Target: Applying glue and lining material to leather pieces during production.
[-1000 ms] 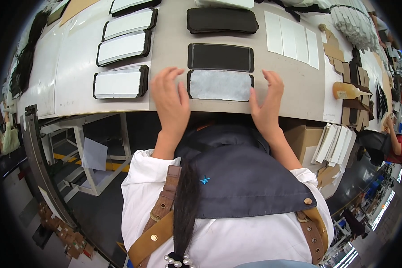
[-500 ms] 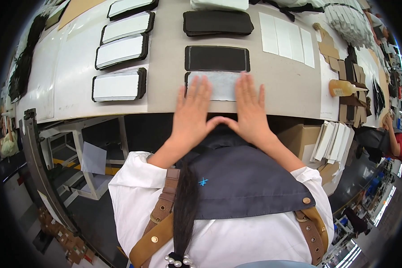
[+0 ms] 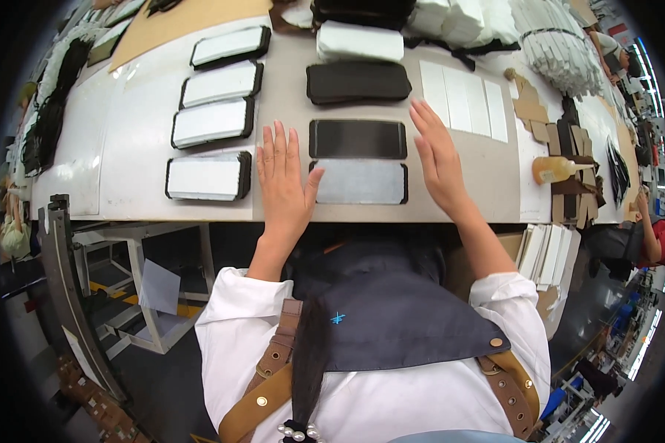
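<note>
Greyish-beige tabletop [image 3: 488, 181] bears a pale grey panel [image 3: 363, 182] (oblong, black-cornered) between left hand [image 3: 282, 184] and right hand [image 3: 441, 162], both empty, outstretched.

A grey panel [image 3: 363, 181] with dark edges lies on the worktable [image 3: 488, 181]. Just left of the grey panel, the left hand [image 3: 284, 181] has its fingers extended, thumb near the panel's edge. Right of the panel and apart from it, the right hand [image 3: 439, 159] holds nothing, fingers straight. Directly beyond the panel lies a black panel [image 3: 357, 139]; to its left, white-topped stacks [image 3: 208, 177]; farther right, an amber bottle [image 3: 553, 170].
</note>
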The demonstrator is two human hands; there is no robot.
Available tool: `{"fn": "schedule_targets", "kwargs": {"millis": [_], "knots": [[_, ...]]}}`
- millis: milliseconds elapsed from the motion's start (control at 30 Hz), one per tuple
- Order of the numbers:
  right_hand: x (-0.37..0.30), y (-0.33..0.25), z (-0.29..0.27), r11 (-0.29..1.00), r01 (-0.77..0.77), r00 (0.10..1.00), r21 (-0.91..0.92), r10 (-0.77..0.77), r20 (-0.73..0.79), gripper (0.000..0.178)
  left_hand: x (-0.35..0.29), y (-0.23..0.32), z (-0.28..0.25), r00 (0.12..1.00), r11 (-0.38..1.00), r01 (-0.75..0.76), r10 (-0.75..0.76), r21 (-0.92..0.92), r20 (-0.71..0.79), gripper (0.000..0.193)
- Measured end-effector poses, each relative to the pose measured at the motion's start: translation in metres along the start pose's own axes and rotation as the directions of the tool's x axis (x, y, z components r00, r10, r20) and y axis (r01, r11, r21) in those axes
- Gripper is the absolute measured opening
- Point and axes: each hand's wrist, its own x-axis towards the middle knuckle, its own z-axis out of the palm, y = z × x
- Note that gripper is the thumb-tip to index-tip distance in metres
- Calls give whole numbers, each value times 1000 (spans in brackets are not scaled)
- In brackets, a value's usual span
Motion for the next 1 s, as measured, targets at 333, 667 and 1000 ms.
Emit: {"fn": "schedule_targets", "kwargs": {"millis": [333, 667, 1000], "knots": [[190, 46, 87, 943, 256, 924, -211, -303, -233, 38, 67, 15, -1, 988, 975, -79, 49, -206, -147, 32], [191, 162, 12, 90, 109, 761, 990, 634, -141, 12, 77, 32, -5, 992, 892, -24, -36, -452, -124, 29], [83, -9, -60, 615, 187, 806, 766, 350, -478, 19, 85, 100, -1, 911, 20, 384, 158, -923, 382, 75]]}}
